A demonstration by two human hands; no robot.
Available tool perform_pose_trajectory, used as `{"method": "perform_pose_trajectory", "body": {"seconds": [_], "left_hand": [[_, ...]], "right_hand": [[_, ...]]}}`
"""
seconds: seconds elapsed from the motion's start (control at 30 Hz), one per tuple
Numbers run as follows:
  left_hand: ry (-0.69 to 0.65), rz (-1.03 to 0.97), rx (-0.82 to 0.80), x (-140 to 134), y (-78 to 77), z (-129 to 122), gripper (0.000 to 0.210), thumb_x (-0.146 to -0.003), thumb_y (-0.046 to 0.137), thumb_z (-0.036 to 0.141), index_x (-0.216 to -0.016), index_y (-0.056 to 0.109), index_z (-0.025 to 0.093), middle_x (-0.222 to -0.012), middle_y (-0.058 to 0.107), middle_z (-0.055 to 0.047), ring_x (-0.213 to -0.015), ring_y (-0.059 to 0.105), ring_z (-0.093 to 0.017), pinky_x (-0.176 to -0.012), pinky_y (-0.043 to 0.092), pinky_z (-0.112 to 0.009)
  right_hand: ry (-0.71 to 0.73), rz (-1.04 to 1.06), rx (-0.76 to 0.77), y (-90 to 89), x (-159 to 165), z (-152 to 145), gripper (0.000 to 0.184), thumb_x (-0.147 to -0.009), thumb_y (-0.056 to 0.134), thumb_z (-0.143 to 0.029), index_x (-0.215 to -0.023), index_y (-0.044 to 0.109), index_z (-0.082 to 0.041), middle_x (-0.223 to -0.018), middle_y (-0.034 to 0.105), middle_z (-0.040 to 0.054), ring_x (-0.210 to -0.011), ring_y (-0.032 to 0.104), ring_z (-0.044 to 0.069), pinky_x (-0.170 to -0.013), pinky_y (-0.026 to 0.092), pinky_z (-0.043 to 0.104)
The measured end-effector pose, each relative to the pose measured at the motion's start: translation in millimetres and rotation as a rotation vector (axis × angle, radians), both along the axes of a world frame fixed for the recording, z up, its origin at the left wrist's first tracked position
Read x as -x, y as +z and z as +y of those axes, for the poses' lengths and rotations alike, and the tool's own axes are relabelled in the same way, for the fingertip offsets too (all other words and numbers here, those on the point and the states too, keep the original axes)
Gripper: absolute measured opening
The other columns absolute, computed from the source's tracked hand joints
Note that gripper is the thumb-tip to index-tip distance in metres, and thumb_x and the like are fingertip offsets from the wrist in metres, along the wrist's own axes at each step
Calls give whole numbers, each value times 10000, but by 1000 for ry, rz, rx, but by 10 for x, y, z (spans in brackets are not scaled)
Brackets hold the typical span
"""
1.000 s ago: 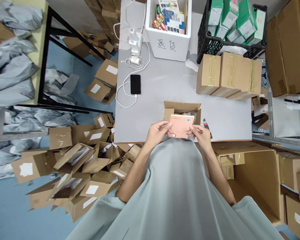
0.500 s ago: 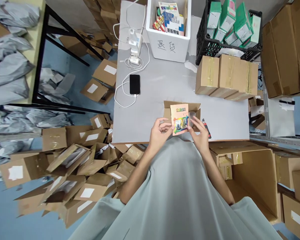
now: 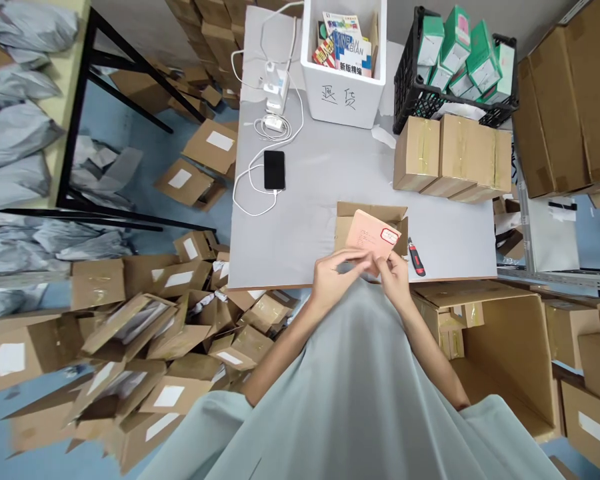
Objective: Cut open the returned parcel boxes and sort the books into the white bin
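Note:
A small pink booklet (image 3: 370, 233) is tilted over an open cardboard box (image 3: 344, 230) at the table's front edge. Its upward side carries a red-outlined white label and faint print. My right hand (image 3: 395, 281) grips the lower right edge between thumb and fingers. From the left, my left hand (image 3: 336, 272) reaches across, its thumb and fingertips closing on the lower edge. Fingers partly cover that lower edge. The booklet hides most of the box's inside. A red and black utility knife (image 3: 416, 257) lies on the table to the right of my right hand.
Behind are a white foam box (image 3: 347, 100) of books, a black crate (image 3: 405, 100) of green boxes, and taped cartons (image 3: 417, 153). A phone (image 3: 275, 170) charges at left beside a power strip (image 3: 276, 93). Opened cartons (image 3: 180, 340) heap on the floor; a large open carton (image 3: 505, 360) stands right.
The booklet has turned from its colourful picture cover to a plain pink side and now slants. My left hand has moved right, close to my right hand. The knife is more exposed.

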State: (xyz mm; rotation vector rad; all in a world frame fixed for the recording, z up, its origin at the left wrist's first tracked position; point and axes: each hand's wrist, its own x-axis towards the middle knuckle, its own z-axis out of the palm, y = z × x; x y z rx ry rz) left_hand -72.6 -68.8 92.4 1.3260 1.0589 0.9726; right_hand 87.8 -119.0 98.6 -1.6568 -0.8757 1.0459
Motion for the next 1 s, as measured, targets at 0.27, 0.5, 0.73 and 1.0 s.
{"method": "perform_pose_trajectory", "body": {"seconds": [0.27, 0.5, 0.73, 1.0], "left_hand": [[-129, -99, 310, 474, -284, 238, 585, -861, 882, 678, -1166, 866, 179, -1250, 849, -152, -1139, 803, -319, -1053, 646, -454], [8, -145, 328, 586, -237, 196, 554, -747, 981, 633, -1041, 885, 173, -1056, 877, -120, -929, 827, -290, -919, 700, -461], [141, -39, -64, 607, -60, 151, 228, -933, 878, 451, -1042, 909, 253, -1010, 860, -61, -917, 815, -236, -844, 682, -367], [28, 36, -509, 600, 44, 41, 146, -1012, 803, 277, -1136, 880, 279, -1151, 872, -69, -1037, 814, -231, -973, 657, -416]], "right_hand": [[-49, 184, 26, -35, 105, -28, 547, -895, 739, -738, -1110, 778, -236, -1132, 859, 96, -1113, 792, 337, -871, 675, 415], [-128, 44, -66, -129, 272, 54, 685, -878, 810, -725, -1333, 737, -218, -1476, 751, 186, -1325, 741, 342, -1051, 657, 477], [17, 84, -91, 7, 738, 47, 642, -897, 808, -733, -1334, 746, -267, -1423, 778, 158, -1278, 770, 310, -980, 676, 404], [-132, 42, -192, 164, 855, 172, 533, -950, 735, -748, -830, 644, -236, -770, 681, 3, -755, 647, 186, -729, 575, 306]]}}
